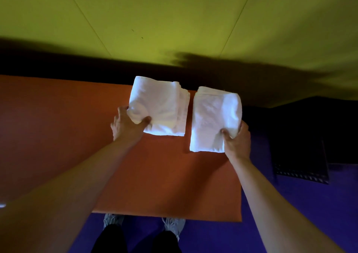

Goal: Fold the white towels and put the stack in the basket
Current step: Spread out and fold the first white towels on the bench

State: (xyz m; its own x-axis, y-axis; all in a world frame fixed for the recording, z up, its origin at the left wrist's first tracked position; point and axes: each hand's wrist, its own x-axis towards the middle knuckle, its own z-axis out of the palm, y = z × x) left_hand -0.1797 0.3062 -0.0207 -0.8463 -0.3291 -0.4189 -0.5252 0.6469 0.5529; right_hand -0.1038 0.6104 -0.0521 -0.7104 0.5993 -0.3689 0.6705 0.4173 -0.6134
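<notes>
Two folded white towels are held side by side above the far right part of the orange table (pixel 58 126). My left hand (pixel 127 125) grips the near left corner of the left folded towel (pixel 162 105), thumb on top. My right hand (pixel 235 140) grips the near right corner of the right folded towel (pixel 213 117), which sits a little nearer to me. A narrow gap separates the two towels. A dark basket (pixel 302 156) with a perforated side stands on the floor to the right of the table.
A yellow-green wall (pixel 174 20) rises behind the table, with a dark shadow band along its base. The floor (pixel 290 204) is purple. My shoes (pixel 172 225) and dark trousers show below the table's near edge.
</notes>
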